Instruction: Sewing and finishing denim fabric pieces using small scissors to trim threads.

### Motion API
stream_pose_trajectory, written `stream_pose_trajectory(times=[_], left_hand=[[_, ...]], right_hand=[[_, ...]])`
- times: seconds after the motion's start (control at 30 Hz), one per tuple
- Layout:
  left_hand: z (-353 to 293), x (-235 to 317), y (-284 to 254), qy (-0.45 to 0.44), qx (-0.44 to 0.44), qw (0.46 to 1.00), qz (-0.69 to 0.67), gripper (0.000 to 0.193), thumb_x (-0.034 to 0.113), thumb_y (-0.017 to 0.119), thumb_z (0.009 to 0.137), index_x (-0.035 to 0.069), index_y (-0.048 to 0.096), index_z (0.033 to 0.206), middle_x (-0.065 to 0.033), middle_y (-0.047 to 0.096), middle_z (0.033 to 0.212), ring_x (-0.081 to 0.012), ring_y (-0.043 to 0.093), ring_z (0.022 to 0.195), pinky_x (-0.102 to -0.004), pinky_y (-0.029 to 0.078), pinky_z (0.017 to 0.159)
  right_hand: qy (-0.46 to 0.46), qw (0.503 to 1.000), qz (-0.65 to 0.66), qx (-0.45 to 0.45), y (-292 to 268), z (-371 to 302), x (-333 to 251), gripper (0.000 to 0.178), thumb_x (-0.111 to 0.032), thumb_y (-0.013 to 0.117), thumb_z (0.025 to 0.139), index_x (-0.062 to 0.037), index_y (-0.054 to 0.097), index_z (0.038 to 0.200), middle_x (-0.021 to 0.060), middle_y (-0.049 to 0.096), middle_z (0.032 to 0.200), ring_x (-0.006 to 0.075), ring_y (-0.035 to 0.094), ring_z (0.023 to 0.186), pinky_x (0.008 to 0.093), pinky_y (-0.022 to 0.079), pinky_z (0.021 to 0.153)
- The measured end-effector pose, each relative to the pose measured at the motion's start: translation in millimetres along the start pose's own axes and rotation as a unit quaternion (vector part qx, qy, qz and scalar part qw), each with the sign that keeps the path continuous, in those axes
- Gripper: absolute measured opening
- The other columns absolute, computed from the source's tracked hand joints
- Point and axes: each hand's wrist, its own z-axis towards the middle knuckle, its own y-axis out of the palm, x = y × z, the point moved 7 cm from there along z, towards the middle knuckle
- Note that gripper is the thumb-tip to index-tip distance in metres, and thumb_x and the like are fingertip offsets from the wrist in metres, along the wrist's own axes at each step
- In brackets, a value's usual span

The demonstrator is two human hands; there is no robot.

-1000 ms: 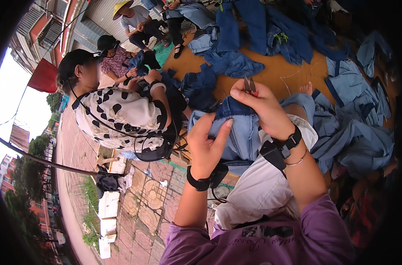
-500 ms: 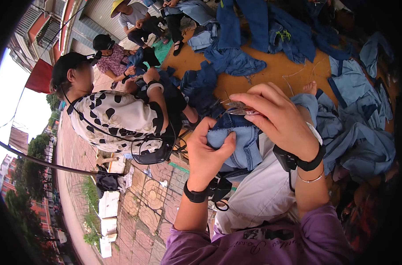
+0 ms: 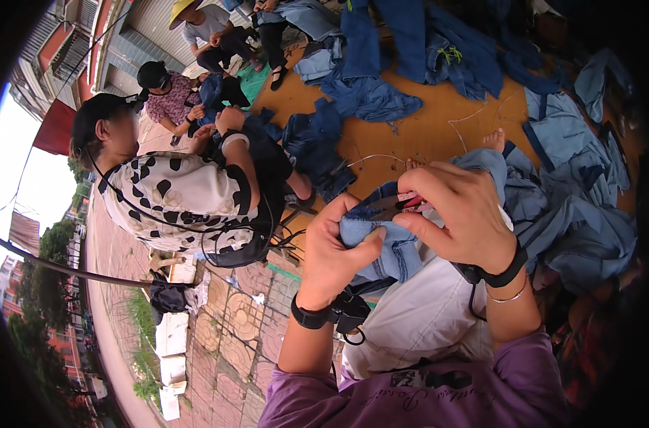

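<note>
My left hand (image 3: 331,246) pinches a light blue denim garment (image 3: 396,260) between thumb and fingers, with its darker seamed edge turned up. My right hand (image 3: 460,214) is closed around small thread snips (image 3: 410,202) with a reddish handle. Their blades point left and lie right at the denim edge, close to my left thumb. The blade tips are partly hidden by cloth and fingers. The garment hangs over my lap, above my pale trousers (image 3: 410,317).
Piles of denim (image 3: 574,192) lie to the right and denim trousers (image 3: 374,96) at the back, on an orange-brown board (image 3: 424,125). A person in a spotted shirt (image 3: 174,196) sits close on my left; several others sit beyond. White boxes (image 3: 171,335) stand on the paving.
My right hand with the snips has moved down and a little right, turning the snips against the denim edge. My left hand keeps its pinch. The view has shifted slightly.
</note>
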Motion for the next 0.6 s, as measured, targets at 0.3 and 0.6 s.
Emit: stream_pose_trajectory(times=[0.3, 0.6], left_hand=[[-3.3, 1.1, 4.8, 0.01, -0.009, 1.0, -0.001, 0.02, -0.001, 0.071, 0.078, 0.005, 0.054, 0.087, 0.0076, 0.054, 0.074, 0.0015, 0.042, 0.065, -0.0168, 0.034, 0.056], [0.6, 0.7, 5.9, 0.019, -0.012, 1.0, 0.01, 0.021, -0.001, 0.072, 0.078, 0.006, 0.054, 0.086, 0.0079, 0.054, 0.074, 0.0017, 0.042, 0.064, -0.0164, 0.033, 0.055]], right_hand=[[-0.021, 1.0, -0.013, 0.002, -2.9, -3.5, -3.1, 0.026, -0.025, 0.073, 0.08, -0.007, 0.056, 0.087, 0.0075, 0.06, 0.077, 0.0281, 0.061, 0.067, 0.0381, 0.045, 0.056], [-0.003, 1.0, 0.009, -0.005, -2.5, -3.9, 2.6, 0.025, -0.026, 0.072, 0.082, -0.0071, 0.055, 0.084, 0.0075, 0.058, 0.072, 0.0286, 0.059, 0.065, 0.039, 0.042, 0.055]])
